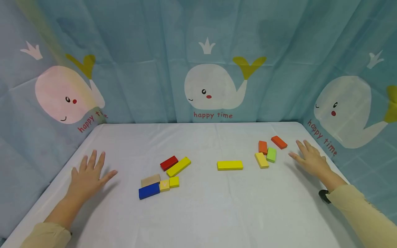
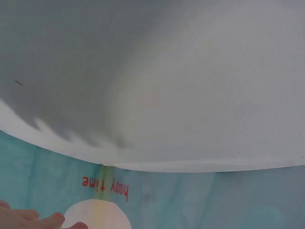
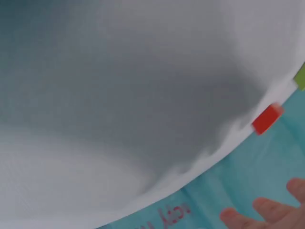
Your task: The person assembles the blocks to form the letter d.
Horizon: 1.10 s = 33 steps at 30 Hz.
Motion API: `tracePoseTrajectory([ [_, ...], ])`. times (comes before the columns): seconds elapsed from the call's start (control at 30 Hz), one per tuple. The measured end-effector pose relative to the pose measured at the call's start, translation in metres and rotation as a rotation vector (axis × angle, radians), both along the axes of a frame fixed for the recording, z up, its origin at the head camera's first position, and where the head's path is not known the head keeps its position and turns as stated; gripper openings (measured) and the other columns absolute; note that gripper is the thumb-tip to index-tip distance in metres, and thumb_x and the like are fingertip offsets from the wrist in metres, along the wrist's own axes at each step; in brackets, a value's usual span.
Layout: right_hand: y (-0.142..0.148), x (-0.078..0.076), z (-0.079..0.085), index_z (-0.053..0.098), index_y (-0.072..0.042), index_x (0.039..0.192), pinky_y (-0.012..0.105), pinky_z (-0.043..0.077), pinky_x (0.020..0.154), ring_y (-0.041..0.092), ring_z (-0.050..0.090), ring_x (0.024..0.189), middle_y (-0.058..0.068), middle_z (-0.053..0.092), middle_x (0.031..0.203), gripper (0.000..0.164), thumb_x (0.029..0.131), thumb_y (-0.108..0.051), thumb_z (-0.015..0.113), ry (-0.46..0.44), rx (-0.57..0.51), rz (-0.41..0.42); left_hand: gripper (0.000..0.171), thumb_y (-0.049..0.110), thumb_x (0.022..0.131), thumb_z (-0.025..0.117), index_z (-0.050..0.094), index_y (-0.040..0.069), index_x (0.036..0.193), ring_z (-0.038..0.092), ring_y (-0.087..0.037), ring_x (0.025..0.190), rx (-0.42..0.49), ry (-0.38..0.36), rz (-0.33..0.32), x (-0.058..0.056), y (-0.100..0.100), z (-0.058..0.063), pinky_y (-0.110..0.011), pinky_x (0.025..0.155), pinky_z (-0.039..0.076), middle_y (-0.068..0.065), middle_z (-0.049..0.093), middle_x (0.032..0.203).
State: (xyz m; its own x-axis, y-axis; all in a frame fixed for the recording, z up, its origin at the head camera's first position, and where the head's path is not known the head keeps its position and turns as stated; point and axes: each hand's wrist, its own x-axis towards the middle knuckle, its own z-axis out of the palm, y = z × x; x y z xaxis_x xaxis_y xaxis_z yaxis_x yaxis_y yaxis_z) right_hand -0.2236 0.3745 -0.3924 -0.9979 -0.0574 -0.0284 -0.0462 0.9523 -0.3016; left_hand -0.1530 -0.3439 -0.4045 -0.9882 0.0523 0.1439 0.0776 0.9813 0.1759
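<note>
My left hand (image 1: 86,179) is spread with straight fingers over the left side of the white table, holding nothing. Over the right side, my right hand (image 1: 311,161) is also spread and holds nothing. Nearest to it lie a red-orange block (image 1: 279,142), an orange block (image 1: 262,147), a light green block (image 1: 271,155) and a pale yellow block (image 1: 262,160). To the right of the left hand sits a cluster: a blue block (image 1: 149,191), a plain wooden block (image 1: 150,180), a small pale yellow block (image 1: 164,185) and a small yellow block (image 1: 174,182).
Behind that cluster a dark red block (image 1: 169,163) touches a long yellow block (image 1: 179,167). Another long yellow block (image 1: 230,165) lies alone mid-table. A blue-green curtain (image 1: 136,93) with whale prints surrounds the back and sides of the table (image 1: 217,213).
</note>
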Motion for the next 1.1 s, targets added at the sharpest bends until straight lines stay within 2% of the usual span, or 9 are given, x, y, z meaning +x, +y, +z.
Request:
tracePoseTrajectory([
  [0.23,-0.024,0.008,0.012,0.014,0.005,0.151,0.076,0.024,0.094,0.062,0.020,0.128,0.043,0.017,0.144,0.082,0.100,-0.050,0.047,0.054,-0.084,0.005,0.087,0.053,0.097,0.047,0.012,-0.005,0.152,0.014,-0.060,0.133,0.027,-0.032,-0.062,0.004,0.013,0.004,-0.078,0.093,0.016,-0.035,0.009,0.153],
  [0.43,-0.052,0.021,0.013,0.025,0.008,0.148,0.069,0.034,0.094,0.057,0.033,0.122,0.041,0.029,0.136,0.075,0.097,-0.033,0.061,0.111,-0.175,0.026,0.081,0.046,0.095,0.058,0.027,-0.006,0.149,0.029,-0.056,0.129,0.033,0.002,-0.159,0.007,0.035,0.009,-0.074,0.094,0.027,-0.032,0.023,0.152],
  [0.57,-0.070,0.030,0.010,0.032,0.007,0.146,0.059,0.047,0.087,0.050,0.045,0.111,0.035,0.038,0.129,0.071,0.093,-0.024,0.067,0.116,-0.238,0.051,0.077,0.041,0.092,0.065,0.035,-0.004,0.147,0.039,-0.053,0.126,0.046,-0.006,-0.205,0.009,0.056,0.011,-0.067,0.094,0.036,-0.028,0.031,0.150],
  [0.7,-0.085,0.037,0.010,0.038,0.004,0.145,0.043,0.053,0.075,0.042,0.053,0.102,0.031,0.048,0.121,0.068,0.091,-0.021,0.070,0.118,-0.302,0.079,0.073,0.039,0.092,0.065,0.037,0.000,0.147,0.047,-0.048,0.123,0.077,-0.059,-0.227,0.011,0.076,0.009,-0.062,0.091,0.043,-0.024,0.033,0.150],
  [0.8,-0.095,0.040,0.011,0.039,0.003,0.145,0.034,0.052,0.071,0.037,0.056,0.099,0.028,0.052,0.118,0.068,0.090,-0.024,0.071,0.089,-0.348,0.094,0.069,0.035,0.092,0.066,0.040,0.003,0.147,0.060,-0.039,0.107,0.097,-0.081,-0.244,0.012,0.090,0.007,-0.053,0.081,0.052,-0.022,0.035,0.150],
  [0.87,-0.101,0.042,0.013,0.039,0.002,0.145,0.031,0.051,0.069,0.035,0.057,0.098,0.027,0.053,0.118,0.069,0.090,-0.025,0.071,0.047,-0.394,0.098,0.066,0.032,0.091,0.067,0.042,0.005,0.146,0.063,-0.035,0.101,0.099,-0.077,-0.260,0.012,0.097,0.007,-0.047,0.075,0.055,-0.020,0.037,0.149],
  [0.97,-0.109,0.043,0.014,0.036,0.001,0.147,0.030,0.052,0.067,0.031,0.058,0.096,0.026,0.052,0.120,0.071,0.090,-0.025,0.070,-0.041,-0.480,0.106,0.063,0.032,0.091,0.068,0.046,0.007,0.144,0.064,-0.035,0.101,0.104,-0.063,-0.287,0.014,0.106,0.005,-0.042,0.071,0.056,-0.018,0.040,0.148],
  [1.03,-0.115,0.043,0.014,0.035,-0.001,0.149,0.031,0.053,0.066,0.028,0.058,0.093,0.025,0.052,0.120,0.072,0.090,-0.025,0.071,-0.099,-0.535,0.101,0.059,0.032,0.092,0.067,0.049,0.009,0.143,0.060,-0.036,0.112,0.095,-0.041,-0.308,0.014,0.111,0.005,-0.044,0.073,0.056,-0.017,0.043,0.147],
  [1.1,-0.121,0.044,0.012,0.034,-0.003,0.149,0.032,0.054,0.066,0.026,0.058,0.090,0.024,0.051,0.120,0.073,0.090,-0.024,0.071,-0.148,-0.580,0.093,0.055,0.032,0.092,0.066,0.052,0.010,0.141,0.062,-0.034,0.110,0.105,-0.020,-0.325,0.013,0.116,0.004,-0.044,0.073,0.055,-0.015,0.046,0.146],
])
